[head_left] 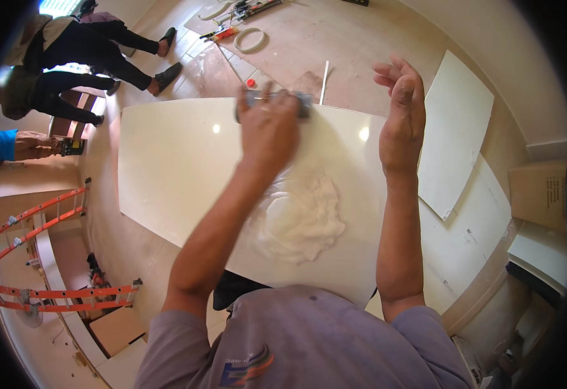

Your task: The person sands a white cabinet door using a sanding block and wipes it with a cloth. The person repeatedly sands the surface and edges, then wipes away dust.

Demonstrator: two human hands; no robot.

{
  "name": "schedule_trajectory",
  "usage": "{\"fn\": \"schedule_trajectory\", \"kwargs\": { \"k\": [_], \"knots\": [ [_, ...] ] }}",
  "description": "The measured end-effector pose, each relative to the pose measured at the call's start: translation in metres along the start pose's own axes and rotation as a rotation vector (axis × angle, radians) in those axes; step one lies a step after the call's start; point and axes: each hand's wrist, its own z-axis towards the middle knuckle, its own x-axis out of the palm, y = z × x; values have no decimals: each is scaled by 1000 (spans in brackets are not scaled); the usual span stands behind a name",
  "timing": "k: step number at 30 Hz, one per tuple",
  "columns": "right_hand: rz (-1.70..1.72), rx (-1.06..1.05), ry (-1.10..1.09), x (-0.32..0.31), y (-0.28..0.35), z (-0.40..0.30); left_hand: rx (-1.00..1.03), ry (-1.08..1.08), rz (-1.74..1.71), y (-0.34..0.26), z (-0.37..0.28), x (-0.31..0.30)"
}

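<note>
A wide white panel (176, 150) lies flat before me, with a crumpled, whitish mass (303, 219), perhaps foam or thin sheeting, on its near part. My left hand (271, 124) presses down on a dark grey block-like thing (303, 103) at the panel's far edge; motion blur hides its exact kind. Raised over the panel's right edge, my right hand (402, 112) holds nothing, its fingers partly bent.
More white panels (458, 131) lie at the right near a cardboard box (536, 194). Orange ladders (60, 294) stand at the left. Several people (89, 48) are at the upper left. A coiled strip (249, 40) and tools lie on the floor beyond.
</note>
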Motion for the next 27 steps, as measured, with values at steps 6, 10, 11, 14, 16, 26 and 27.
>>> {"fn": "schedule_trajectory", "kwargs": {
  "k": [6,10,11,14,16,26,27],
  "knots": [
    [-26,-6,34,-13,-1,4,32,-43,-8,63,5,-5],
    [-78,5,23,-6,1,3,-106,75,115,71,3,-6],
    [-54,6,30,-4,0,2,-36,19,117,49,-2,2],
    [-37,1,39,-8,-2,0,92,-29,68,-11,1,-4],
    [-31,0,44,-11,-2,0,92,-20,-36,1,3,-12],
    [5,14,33,-5,-1,0,88,13,78,0,4,-7],
    [-9,12,37,-8,-1,1,121,6,117,-12,5,-10]
  ]
}}
